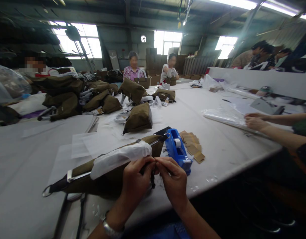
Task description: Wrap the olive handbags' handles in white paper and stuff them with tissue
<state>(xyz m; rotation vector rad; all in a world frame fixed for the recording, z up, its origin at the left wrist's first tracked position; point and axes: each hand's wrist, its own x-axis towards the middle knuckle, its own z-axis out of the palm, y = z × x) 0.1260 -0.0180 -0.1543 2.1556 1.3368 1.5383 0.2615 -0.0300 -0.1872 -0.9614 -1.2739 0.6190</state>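
An olive bag [103, 184] with metal rings at its ends lies at the front of the table. White tissue paper [121, 157] is wrapped along its zipper side. Over the bag's right part, my left hand [138, 177] has its fingers pinched together. My right hand [173, 179] is pinched too, its fingertips meeting those of my left hand. Whatever sits between the fingertips is too small to make out. Just beyond my right hand stands a blue tape dispenser [179, 149].
Brown tags [192, 144] lie right of the dispenser. More olive bags [139, 118] are piled behind and left on the white table [230, 149]. At the right, another person's hands [257, 122] touch clear plastic bags [225, 116]. Several people are around the table.
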